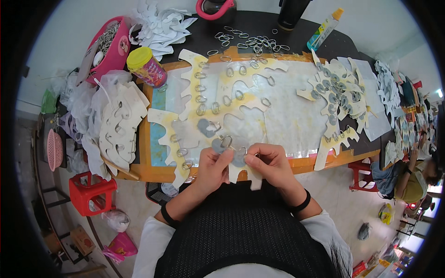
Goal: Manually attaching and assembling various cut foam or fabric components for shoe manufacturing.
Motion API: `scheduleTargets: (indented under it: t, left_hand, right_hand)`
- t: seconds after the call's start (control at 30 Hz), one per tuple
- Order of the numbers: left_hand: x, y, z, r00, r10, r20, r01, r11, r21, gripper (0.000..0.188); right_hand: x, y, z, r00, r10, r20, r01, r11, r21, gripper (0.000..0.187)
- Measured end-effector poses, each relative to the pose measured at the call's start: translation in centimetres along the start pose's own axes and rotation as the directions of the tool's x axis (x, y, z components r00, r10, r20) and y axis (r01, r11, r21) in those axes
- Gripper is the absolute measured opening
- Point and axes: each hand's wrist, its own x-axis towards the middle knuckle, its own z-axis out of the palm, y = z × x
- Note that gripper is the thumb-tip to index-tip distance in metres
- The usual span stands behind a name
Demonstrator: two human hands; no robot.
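My left hand (212, 169) and my right hand (271, 166) are both closed on a pale cut-out piece (235, 173) at the table's front edge. Grey patches and metal rings (226, 141) sit along its upper side, and my fingertips pinch it there. Just beyond lies another piece with a grey patch (206, 127) and a ring. Several scalloped cut-out pieces (163, 123) with yellowish smears lie flat to the left and far side, metal rings (200, 109) placed along their edges. On the right is a heap of similar pieces (338, 90) with grey patches.
Loose metal rings (255, 42) are scattered at the back. A pink basket (113, 46) of metal parts, a yellow-lidded tub (147, 67) and stacked white pieces (121, 120) stand left. A bottle (326, 30) and black tumbler (292, 14) stand behind. Red stools (92, 192) flank the table; another person (415, 178) sits right.
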Motion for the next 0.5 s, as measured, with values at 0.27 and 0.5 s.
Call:
scheduleTargets:
  t: [0.27,0.5]
  left_hand:
    - [-1.2,-0.7,0.1,0.971,0.019,0.24,0.089,0.899,-0.429,0.049]
    - [-1.7,1.4,1.3,0.968,-0.237,0.084,0.232,0.971,0.062,0.03]
  right_hand:
    - [-0.2,-1.1,1.5,0.992,0.116,0.046,-0.124,0.952,0.278,0.01]
    - [-0.1,-0.3,0.3,0.997,0.039,-0.074,-0.034,0.997,0.063,0.011]
